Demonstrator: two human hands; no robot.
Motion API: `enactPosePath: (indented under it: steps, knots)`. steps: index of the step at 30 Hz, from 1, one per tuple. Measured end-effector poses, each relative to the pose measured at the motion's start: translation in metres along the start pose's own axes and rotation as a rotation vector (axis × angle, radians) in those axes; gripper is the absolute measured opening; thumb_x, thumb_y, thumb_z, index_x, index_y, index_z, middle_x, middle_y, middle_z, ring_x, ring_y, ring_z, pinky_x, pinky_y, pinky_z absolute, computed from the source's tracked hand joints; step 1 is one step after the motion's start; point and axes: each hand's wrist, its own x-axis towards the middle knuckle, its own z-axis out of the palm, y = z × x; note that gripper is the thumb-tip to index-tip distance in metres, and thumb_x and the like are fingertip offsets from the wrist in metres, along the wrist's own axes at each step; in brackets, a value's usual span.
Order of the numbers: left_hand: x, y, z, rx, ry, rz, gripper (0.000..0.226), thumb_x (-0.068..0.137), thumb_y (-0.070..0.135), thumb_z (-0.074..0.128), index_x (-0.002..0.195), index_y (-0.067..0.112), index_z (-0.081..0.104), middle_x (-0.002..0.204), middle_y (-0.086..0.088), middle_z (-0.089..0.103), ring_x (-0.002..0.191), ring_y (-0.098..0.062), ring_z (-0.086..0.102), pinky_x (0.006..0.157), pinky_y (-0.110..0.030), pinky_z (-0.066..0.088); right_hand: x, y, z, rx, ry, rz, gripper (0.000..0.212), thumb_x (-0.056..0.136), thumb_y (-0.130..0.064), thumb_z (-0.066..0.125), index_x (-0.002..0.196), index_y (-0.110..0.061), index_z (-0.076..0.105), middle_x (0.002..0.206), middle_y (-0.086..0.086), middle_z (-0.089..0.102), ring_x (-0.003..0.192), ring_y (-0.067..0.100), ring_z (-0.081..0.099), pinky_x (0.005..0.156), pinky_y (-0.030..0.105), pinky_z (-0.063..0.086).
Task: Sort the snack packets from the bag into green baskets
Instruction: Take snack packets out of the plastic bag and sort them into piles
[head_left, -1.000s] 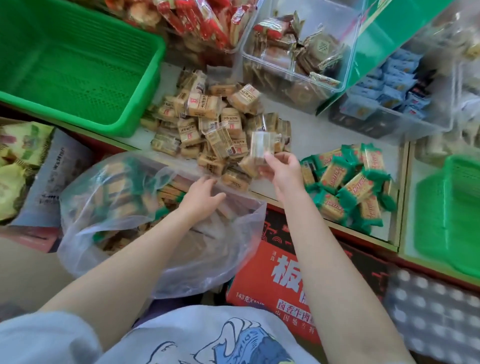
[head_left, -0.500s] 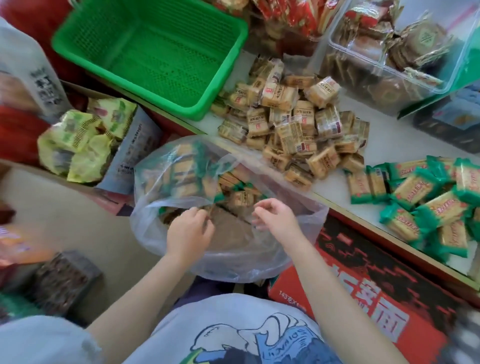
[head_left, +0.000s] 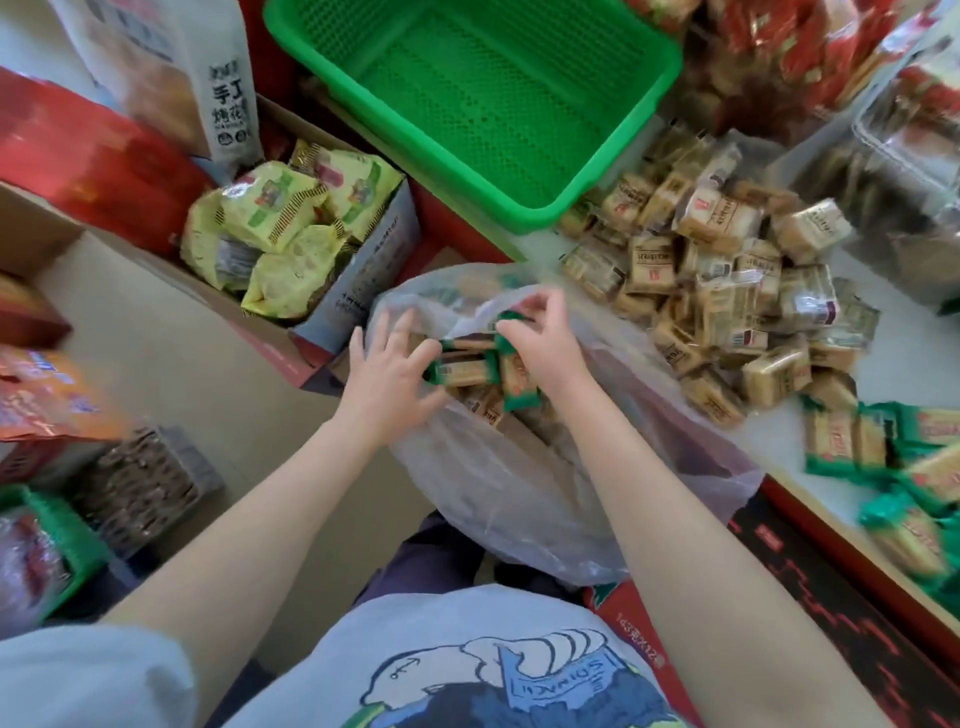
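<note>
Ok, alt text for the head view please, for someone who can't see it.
Both hands, left hand and right hand, gather green-edged snack packets over a clear plastic bag. An empty green basket sits beyond, with a pile of tan packets to its right.

bag: thin translucent plastic, crinkled | green basket: perforated matt plastic | snack packets right of bag: glossy film | box left of bag: matt cardboard
</note>
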Motion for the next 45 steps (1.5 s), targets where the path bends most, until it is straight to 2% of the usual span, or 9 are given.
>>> enactPosePath:
  steps: [5, 9, 12, 18, 22, 27, 32, 40, 45]
  knots:
    - [0.017, -0.013, -0.009, -0.060, -0.062, -0.025, 0.056, 0.092, 0.056, 0.051, 0.145, 0.044, 0.038, 0.168, -0.010, -0.008, 0.152, -0.036, -0.017, 0.118, -0.063, -0.006, 0.042, -0.038, -0.004, -0.141, 0.033, -0.211, 0.009, 0.088, -0.025, 0.056, 0.092, -0.017, 0.059, 0.093, -0.001, 0.058, 0.090, 0.012, 0.055, 0.081, 0.029, 0.044]
    - [0.026, -0.024, 0.001, -0.093, -0.222, -0.110, 0.062, 0.095, 0.070, 0.034, 0.152, 0.055, 0.016, 0.167, -0.008, -0.012, 0.151, -0.035, -0.020, 0.119, -0.065, -0.005, 0.069, -0.041, -0.010, -0.282, 0.044, -0.138, 0.018, 0.095, -0.025, 0.053, 0.108, -0.021, 0.066, 0.114, -0.001, 0.064, 0.108, 0.012, 0.055, 0.093, 0.030, 0.043]
    - [0.032, -0.028, 0.007, -0.119, -0.269, -0.185, 0.055, 0.099, 0.065, 0.028, 0.144, 0.038, 0.045, 0.168, -0.009, 0.005, 0.153, -0.034, -0.009, 0.119, -0.064, -0.002, 0.077, -0.033, -0.015, -0.451, 0.016, -0.037, 0.040, 0.098, -0.023, 0.053, 0.138, -0.019, 0.056, 0.137, 0.002, 0.058, 0.124, 0.018, 0.051, 0.097, 0.027, 0.037]
    - [0.021, -0.039, 0.024, 0.070, 0.054, -0.083, 0.063, 0.093, 0.052, 0.033, 0.074, 0.014, 0.079, 0.111, -0.010, 0.064, 0.116, -0.033, 0.049, 0.102, -0.049, 0.031, 0.090, -0.029, -0.012, -0.710, 0.019, -0.186, 0.036, 0.104, -0.016, 0.047, 0.137, -0.007, 0.057, 0.139, 0.016, 0.058, 0.131, 0.034, 0.048, 0.110, 0.039, 0.035]
    - [-0.011, -0.055, 0.036, 0.151, 0.038, 0.065, 0.036, 0.082, 0.043, 0.071, 0.065, 0.012, 0.077, 0.127, -0.015, 0.065, 0.131, -0.033, 0.049, 0.108, -0.053, 0.034, 0.107, -0.023, -0.015, -0.754, 0.006, -0.140, 0.033, 0.102, -0.027, 0.047, 0.123, -0.008, 0.065, 0.120, 0.016, 0.066, 0.112, 0.034, 0.058, 0.090, 0.035, 0.043]
    - [-0.016, -0.028, 0.027, -0.139, 0.352, 0.165, 0.033, 0.090, 0.039, 0.057, 0.077, 0.012, 0.071, 0.101, -0.006, 0.071, 0.100, -0.026, 0.064, 0.093, -0.039, 0.039, 0.080, -0.023, -0.005, -0.700, 0.196, -0.220, 0.026, 0.093, -0.024, 0.051, 0.107, -0.009, 0.066, 0.104, 0.007, 0.064, 0.101, 0.023, 0.056, 0.087, 0.036, 0.046]
    - [-0.001, 0.008, 0.023, -0.100, -0.144, 0.269, 0.052, 0.099, 0.054, 0.040, 0.135, 0.019, 0.053, 0.108, -0.002, 0.070, 0.107, -0.023, 0.061, 0.110, -0.039, 0.030, 0.045, -0.002, 0.005, -0.686, 0.072, -0.247, 0.011, 0.094, -0.013, 0.056, 0.097, -0.011, 0.066, 0.092, 0.001, 0.064, 0.086, 0.016, 0.055, 0.073, 0.031, 0.043]
    - [-0.024, 0.000, 0.022, -0.248, -0.161, 0.045, 0.044, 0.104, 0.050, 0.033, 0.119, 0.021, 0.063, 0.088, -0.001, 0.072, 0.078, -0.020, 0.060, 0.080, -0.032, 0.039, 0.049, 0.028, 0.038, -0.526, 0.073, 0.121, 0.046, 0.097, -0.025, 0.065, 0.131, -0.009, 0.040, 0.128, 0.011, 0.057, 0.112, 0.028, 0.059, 0.085, 0.037, 0.047]
    - [-0.038, -0.003, 0.017, -0.256, -0.257, -0.060, 0.045, 0.104, 0.054, 0.032, 0.115, 0.023, 0.062, 0.088, 0.001, 0.070, 0.081, -0.020, 0.065, 0.070, -0.035, 0.051, 0.047, 0.034, 0.049, -0.293, 0.144, 0.275, 0.050, 0.093, -0.020, 0.071, 0.132, -0.010, 0.042, 0.116, 0.004, 0.055, 0.105, 0.023, 0.057, 0.088, 0.037, 0.050]
